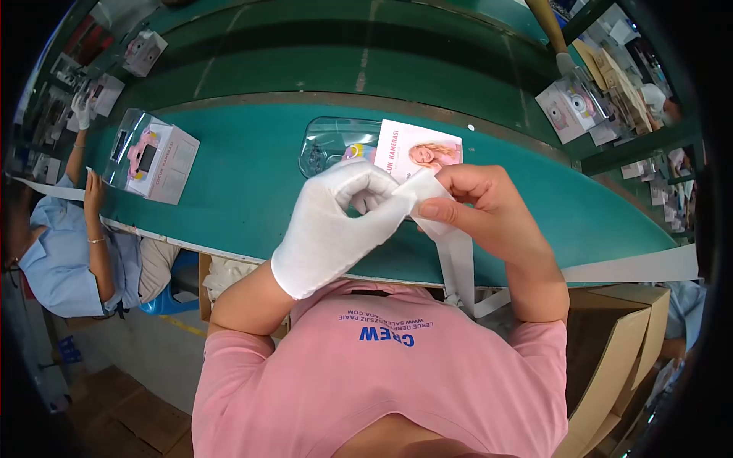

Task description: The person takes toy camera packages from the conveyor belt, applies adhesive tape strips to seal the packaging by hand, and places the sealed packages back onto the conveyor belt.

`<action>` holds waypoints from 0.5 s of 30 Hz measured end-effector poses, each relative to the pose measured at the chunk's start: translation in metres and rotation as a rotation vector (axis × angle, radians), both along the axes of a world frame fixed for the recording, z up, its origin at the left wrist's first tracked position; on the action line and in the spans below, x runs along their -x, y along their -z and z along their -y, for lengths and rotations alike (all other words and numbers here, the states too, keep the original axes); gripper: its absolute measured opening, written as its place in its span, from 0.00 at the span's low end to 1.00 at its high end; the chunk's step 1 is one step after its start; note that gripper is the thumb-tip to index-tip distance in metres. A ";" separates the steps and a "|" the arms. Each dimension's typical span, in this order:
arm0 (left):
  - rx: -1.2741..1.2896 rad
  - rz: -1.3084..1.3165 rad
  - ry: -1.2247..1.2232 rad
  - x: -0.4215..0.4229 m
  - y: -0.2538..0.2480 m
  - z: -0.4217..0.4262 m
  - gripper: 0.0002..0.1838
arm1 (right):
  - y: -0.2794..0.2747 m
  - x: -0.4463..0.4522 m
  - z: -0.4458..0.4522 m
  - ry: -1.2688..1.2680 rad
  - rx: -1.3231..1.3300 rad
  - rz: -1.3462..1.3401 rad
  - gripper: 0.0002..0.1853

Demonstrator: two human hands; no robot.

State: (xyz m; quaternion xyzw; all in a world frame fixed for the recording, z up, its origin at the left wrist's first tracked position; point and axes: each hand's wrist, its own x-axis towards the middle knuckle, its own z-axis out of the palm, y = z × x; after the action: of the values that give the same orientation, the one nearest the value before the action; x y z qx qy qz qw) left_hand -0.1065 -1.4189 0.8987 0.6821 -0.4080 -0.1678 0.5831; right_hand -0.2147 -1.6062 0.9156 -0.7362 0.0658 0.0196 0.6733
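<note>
In front of my chest, my left hand (336, 217) wears a white glove, its thumb and fingers closed in a pinch at the top end of a white strip (456, 263). My bare right hand (481, 202) pinches the same strip between thumb and fingers. The strip hangs down from my hands past the table edge. Just beyond my fingers lies a printed box card (420, 145) with a picture of a child. Partly under it is a clear plastic tray (321, 141) with a small yellow and purple item inside.
A packaged toy camera box (172, 164) with a clear front stands left on the green table (244, 191). Across the conveyor belt (305, 53) are more boxes (561, 111) at right. A co-worker in a blue shirt (65, 256) sits left. An open cardboard carton (611, 343) stands right.
</note>
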 end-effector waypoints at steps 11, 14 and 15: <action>0.090 0.127 -0.131 0.013 -0.002 0.003 0.07 | 0.010 -0.010 -0.023 0.211 -0.185 0.171 0.03; 0.098 -0.016 -0.102 0.007 -0.010 -0.005 0.08 | 0.008 -0.016 -0.031 0.199 -0.117 0.230 0.05; 0.097 -0.019 -0.104 0.005 -0.012 -0.007 0.08 | 0.009 -0.019 -0.033 0.197 -0.118 0.227 0.05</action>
State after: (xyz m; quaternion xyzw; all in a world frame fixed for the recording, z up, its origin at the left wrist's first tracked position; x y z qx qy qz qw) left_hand -0.1119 -1.4123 0.9102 0.6718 -0.3742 -0.1238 0.6272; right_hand -0.1952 -1.5732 0.9065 -0.6828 0.0600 -0.1262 0.7171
